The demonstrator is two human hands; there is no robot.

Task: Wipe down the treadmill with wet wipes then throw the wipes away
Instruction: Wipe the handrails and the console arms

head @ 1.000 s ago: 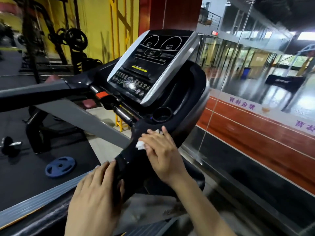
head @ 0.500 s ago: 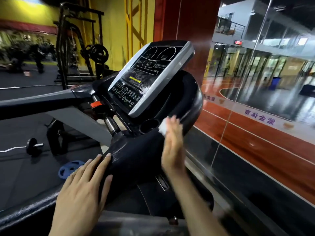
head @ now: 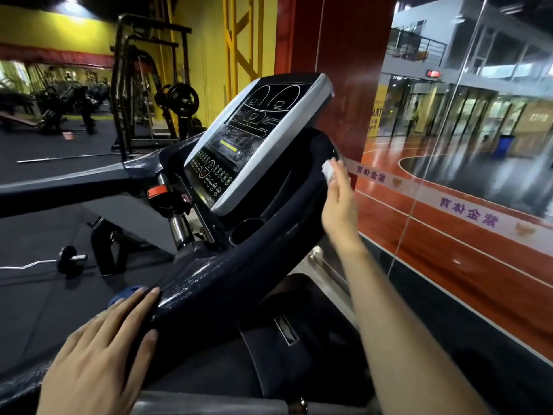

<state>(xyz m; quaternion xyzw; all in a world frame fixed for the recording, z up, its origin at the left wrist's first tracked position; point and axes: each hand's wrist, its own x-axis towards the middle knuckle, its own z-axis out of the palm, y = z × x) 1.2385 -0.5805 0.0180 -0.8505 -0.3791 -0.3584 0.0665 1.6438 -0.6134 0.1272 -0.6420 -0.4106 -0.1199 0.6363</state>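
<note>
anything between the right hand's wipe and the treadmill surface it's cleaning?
Nothing visible. The right hand presses the wet wipe straight onto the outer right rim of the treadmill console shell, with no visible gap or object between. The left hand rests lower on the handrail, away from the wipe.

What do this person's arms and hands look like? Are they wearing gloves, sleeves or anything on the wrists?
Both hands are bare, with no gloves. The left hand shows short, plain fingernails and no rings that I can see. The right hand and its forearm are uncovered too: no sleeve reaches into view, and no watch or bracelet shows on that wrist. The left wrist is cut off by the picture's edge, so I cannot tell there.
</note>
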